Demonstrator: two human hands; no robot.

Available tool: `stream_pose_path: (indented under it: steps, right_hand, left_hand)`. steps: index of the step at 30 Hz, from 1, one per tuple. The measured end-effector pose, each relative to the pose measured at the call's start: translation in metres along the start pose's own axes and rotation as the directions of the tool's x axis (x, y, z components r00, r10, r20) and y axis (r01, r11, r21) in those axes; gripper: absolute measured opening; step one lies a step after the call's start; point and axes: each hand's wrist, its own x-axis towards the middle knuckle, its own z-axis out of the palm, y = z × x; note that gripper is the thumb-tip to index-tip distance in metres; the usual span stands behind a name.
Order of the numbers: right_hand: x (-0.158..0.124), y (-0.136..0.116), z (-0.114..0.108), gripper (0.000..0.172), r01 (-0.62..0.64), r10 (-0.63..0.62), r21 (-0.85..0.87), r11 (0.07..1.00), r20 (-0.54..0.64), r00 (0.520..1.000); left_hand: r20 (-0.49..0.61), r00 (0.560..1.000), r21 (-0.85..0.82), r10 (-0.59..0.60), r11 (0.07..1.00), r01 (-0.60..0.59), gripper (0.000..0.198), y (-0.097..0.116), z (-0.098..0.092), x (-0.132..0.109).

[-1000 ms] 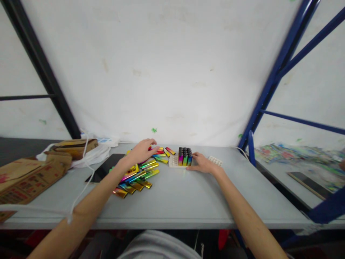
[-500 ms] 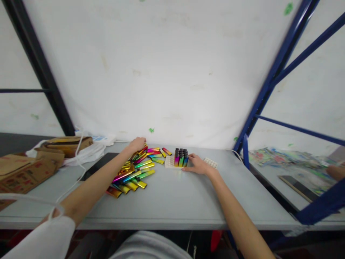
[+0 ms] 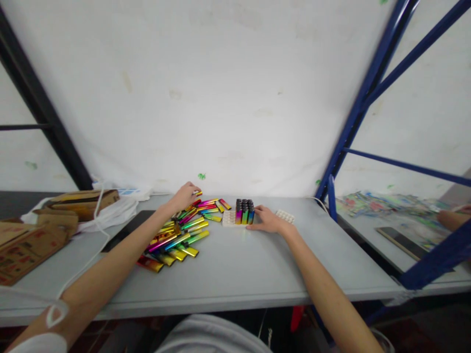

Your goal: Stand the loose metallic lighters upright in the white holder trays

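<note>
A heap of shiny rainbow-coloured sticks (image 3: 176, 235) lies on the grey table (image 3: 239, 269). My left hand (image 3: 184, 196) reaches to the far end of the heap, fingers curled round one stick (image 3: 197, 193) that pokes out past them. A white tray (image 3: 230, 219) holds several sticks standing upright with black tops (image 3: 245, 211). My right hand (image 3: 267, 219) rests on the table against the tray's right side, fingers pressed to it.
A second white tray (image 3: 285, 215) lies right of my right hand. Cardboard boxes (image 3: 33, 235), a white plastic bag (image 3: 110, 211) and a dark tablet (image 3: 127, 228) fill the left. A blue rack post (image 3: 331, 196) stands at the right; beyond it another person's hand (image 3: 452, 218).
My left hand moved from the middle of the heap to its far end and closed round a stick. The right hand stayed by the tray. The camera swung a little.
</note>
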Motion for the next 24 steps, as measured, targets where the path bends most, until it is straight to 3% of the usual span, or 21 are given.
stream_pose_path:
  steps: [5, 9, 12, 15, 19, 21, 24]
  right_hand:
    - [-0.001, 0.0, 0.0, 0.079, -0.039, 0.039, -0.004, 0.999, -0.005, 0.999]
    - [-0.002, -0.002, -0.002, 0.074, -0.022, 0.022, -0.001, 1.0, 0.0, 1.0]
    - [-0.002, -0.002, -0.003, 0.073, -0.01, 0.01, -0.008, 1.0, -0.009, 1.0]
    - [-0.002, -0.003, -0.003, 0.073, -0.003, 0.003, -0.02, 1.0, -0.006, 1.0]
    - [-0.003, -0.005, -0.004, 0.071, 0.004, -0.004, -0.017, 1.0, 0.001, 1.0]
    - [-0.003, -0.005, -0.005, 0.07, 0.005, -0.005, -0.017, 1.0, -0.005, 1.0]
    - [-0.002, -0.005, -0.004, 0.069, 0.01, -0.011, -0.026, 1.0, -0.009, 1.0]
  left_hand:
    - [-0.055, 0.997, -0.26, 0.049, 0.964, -0.062, 0.032, 0.04, -0.007, -0.017]
    - [0.023, 0.997, -0.579, 0.079, 0.814, -0.052, 0.036, 0.073, -0.005, -0.029]
    - [0.071, 0.993, -0.698, 0.094, 0.716, -0.018, 0.046, 0.091, -0.008, -0.033]
    - [0.123, 0.971, -0.665, 0.206, 0.743, -0.073, 0.045, 0.103, -0.015, -0.039]
    - [0.161, 0.932, -0.436, 0.325, 0.87, -0.229, 0.035, 0.12, -0.02, -0.056]
    - [0.151, 0.925, -0.366, 0.347, 0.889, -0.274, 0.034, 0.128, -0.017, -0.065]
    - [0.111, 0.943, -0.406, 0.314, 0.88, -0.245, 0.036, 0.136, -0.008, -0.076]
